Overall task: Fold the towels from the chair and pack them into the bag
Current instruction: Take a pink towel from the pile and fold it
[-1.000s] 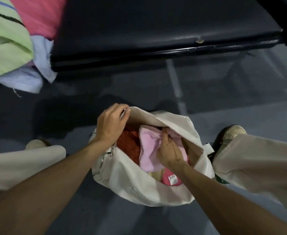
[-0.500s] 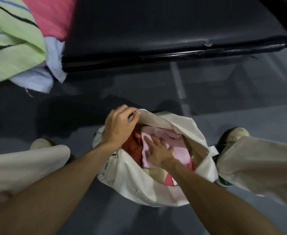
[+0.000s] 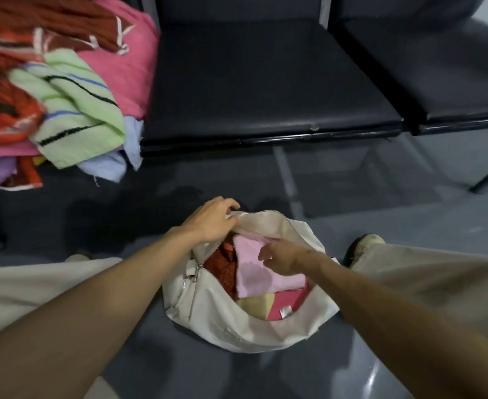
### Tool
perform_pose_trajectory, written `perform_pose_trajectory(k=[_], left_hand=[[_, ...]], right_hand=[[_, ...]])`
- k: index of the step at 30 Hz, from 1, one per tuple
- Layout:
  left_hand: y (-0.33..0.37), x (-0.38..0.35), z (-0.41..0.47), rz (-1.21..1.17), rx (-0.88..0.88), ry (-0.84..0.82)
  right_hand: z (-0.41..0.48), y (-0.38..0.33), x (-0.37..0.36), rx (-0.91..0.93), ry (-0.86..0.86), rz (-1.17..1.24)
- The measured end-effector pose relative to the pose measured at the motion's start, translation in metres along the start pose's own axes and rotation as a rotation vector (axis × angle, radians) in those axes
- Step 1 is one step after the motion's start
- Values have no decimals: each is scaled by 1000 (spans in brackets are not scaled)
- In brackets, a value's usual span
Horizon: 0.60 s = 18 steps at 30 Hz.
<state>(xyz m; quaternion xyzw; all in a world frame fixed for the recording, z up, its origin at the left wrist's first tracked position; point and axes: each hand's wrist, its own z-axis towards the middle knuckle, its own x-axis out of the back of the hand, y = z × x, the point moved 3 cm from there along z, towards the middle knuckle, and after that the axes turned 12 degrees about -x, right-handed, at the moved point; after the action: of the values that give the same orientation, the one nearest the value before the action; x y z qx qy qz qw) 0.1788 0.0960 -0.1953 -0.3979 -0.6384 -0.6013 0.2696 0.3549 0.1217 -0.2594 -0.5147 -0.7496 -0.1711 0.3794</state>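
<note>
The row of black chairs stood across the far side. The unfolded towel pile covered the leftmost seat in view, with a green striped towel on top. The white bag sat on the floor directly below the person, mouth open upward. Inside, a folded pink towel lay uppermost, long axis running far to near, beside a red towel. The left hand gripped the bag's far-left rim, holding the mouth open. The right hand hung just over the pink towel, fingers loose, holding nothing. The pile lay far and left of both hands; the left hand was nearer, but occupied.
</note>
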Motion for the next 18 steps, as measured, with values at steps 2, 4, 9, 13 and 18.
perform_pose_trajectory(k=[2,4,9,13,18], left_hand=[[13,17,-8,-1,-41,-24],[24,37,-18,-16,-72,2],[35,95,-45,-59,-105,129],[26,147,-65,-52,-113,256],[-7,209,-95,-23,-77,440]], right_hand=[[-22,-5,32,21,61,-7],[-47,-14,66,57,134,-50],[-102,-48,145,138,322,-51],[-115,-85,189,198,436,41],[-107,-141,225,302,502,145]])
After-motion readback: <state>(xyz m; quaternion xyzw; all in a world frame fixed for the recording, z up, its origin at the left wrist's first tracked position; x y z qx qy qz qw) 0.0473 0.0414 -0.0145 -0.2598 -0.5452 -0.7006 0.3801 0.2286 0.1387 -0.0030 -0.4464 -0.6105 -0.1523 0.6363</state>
